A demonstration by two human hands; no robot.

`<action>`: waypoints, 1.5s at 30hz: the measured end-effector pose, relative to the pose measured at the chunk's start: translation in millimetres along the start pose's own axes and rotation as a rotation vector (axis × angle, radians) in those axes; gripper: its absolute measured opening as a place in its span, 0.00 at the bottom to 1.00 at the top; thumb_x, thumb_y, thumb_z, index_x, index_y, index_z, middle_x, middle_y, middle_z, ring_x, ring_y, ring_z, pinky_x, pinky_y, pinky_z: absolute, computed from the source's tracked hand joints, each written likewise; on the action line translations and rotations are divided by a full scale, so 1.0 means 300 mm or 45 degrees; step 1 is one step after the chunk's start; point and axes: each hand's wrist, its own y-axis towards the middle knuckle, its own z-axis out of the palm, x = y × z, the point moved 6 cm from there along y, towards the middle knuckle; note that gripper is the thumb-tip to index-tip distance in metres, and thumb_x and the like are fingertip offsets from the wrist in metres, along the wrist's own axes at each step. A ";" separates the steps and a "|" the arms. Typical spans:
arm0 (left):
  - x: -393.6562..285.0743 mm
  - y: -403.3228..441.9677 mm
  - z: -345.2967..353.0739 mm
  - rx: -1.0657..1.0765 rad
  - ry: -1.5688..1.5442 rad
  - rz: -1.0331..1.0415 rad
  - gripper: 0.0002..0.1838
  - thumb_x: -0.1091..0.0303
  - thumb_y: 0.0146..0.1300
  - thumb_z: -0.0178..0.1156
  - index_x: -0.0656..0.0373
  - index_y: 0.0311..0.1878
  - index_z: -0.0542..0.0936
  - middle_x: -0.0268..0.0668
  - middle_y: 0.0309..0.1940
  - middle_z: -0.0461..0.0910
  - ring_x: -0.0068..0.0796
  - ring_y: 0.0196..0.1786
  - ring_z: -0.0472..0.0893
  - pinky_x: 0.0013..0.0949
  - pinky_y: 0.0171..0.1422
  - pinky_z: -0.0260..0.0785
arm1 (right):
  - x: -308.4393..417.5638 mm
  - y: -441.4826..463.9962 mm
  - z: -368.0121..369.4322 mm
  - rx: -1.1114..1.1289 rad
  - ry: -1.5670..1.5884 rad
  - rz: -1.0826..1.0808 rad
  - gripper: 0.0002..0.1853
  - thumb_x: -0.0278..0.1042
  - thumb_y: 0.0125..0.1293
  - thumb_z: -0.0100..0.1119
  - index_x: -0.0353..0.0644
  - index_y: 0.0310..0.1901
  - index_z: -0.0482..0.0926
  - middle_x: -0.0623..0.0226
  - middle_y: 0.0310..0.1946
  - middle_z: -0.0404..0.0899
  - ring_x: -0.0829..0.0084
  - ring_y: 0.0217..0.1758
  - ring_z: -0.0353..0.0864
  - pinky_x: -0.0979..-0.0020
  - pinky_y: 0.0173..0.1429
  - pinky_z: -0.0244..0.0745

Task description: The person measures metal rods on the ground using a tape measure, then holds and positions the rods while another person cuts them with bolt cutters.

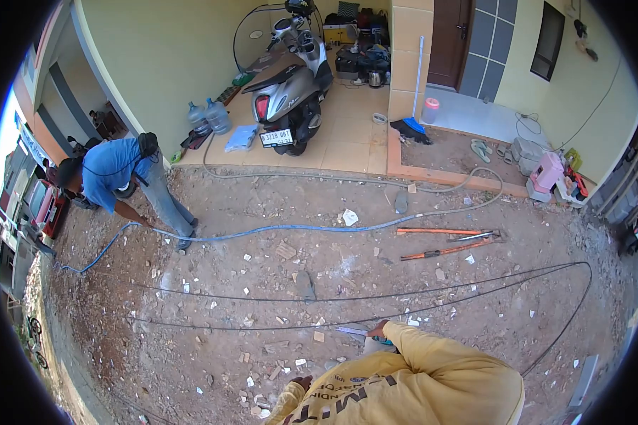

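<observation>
My right hand, at the end of a yellow sleeve, is closed around a tool with a pale flat blade and a teal part. The blade points left, close above the dirt; its exact kind is unclear. My left hand is low by my body, partly hidden, and its fingers cannot be made out. Just beyond my right hand, a long dark rod or cable lies doubled on the ground, its bend at the right. Farther off rests a long orange-handled tool, resembling bolt cutters, its handles spread.
At left, a co-worker in a blue shirt bends over a blue hose that crosses the yard. A scooter, water bottles and a broom stand on the tiled porch. Rubble and tile shards litter the dirt.
</observation>
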 end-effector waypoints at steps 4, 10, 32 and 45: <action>-0.010 -0.014 -0.008 -0.009 0.152 0.080 0.32 0.39 0.61 0.58 0.63 0.48 0.83 0.42 0.40 0.85 0.38 0.43 0.83 0.39 0.51 0.73 | -0.005 0.007 0.004 -0.007 0.020 0.017 0.50 0.84 0.51 0.45 0.44 0.59 0.79 0.46 0.62 0.74 0.48 0.66 0.71 0.57 0.67 0.65; -0.008 -0.015 -0.017 -0.064 0.232 0.126 0.31 0.40 0.61 0.58 0.63 0.47 0.83 0.42 0.39 0.86 0.37 0.43 0.83 0.38 0.51 0.73 | -0.026 0.030 0.018 -0.022 0.063 0.062 0.50 0.84 0.50 0.48 0.43 0.57 0.80 0.47 0.59 0.76 0.50 0.63 0.75 0.58 0.64 0.68; -0.019 -0.023 -0.008 0.028 0.104 0.064 0.31 0.40 0.62 0.59 0.63 0.51 0.81 0.45 0.42 0.85 0.39 0.41 0.83 0.41 0.49 0.74 | -0.030 0.038 0.014 -0.173 0.112 0.043 0.45 0.80 0.46 0.58 0.42 0.49 0.85 0.53 0.46 0.85 0.58 0.49 0.84 0.61 0.54 0.76; -0.086 -0.149 -0.026 -0.008 0.124 0.095 0.29 0.40 0.62 0.58 0.63 0.41 0.83 0.41 0.30 0.84 0.37 0.28 0.82 0.43 0.36 0.76 | -0.027 0.058 0.018 -0.070 -0.086 -0.150 0.44 0.81 0.52 0.50 0.48 0.54 0.83 0.56 0.46 0.85 0.58 0.48 0.84 0.62 0.53 0.75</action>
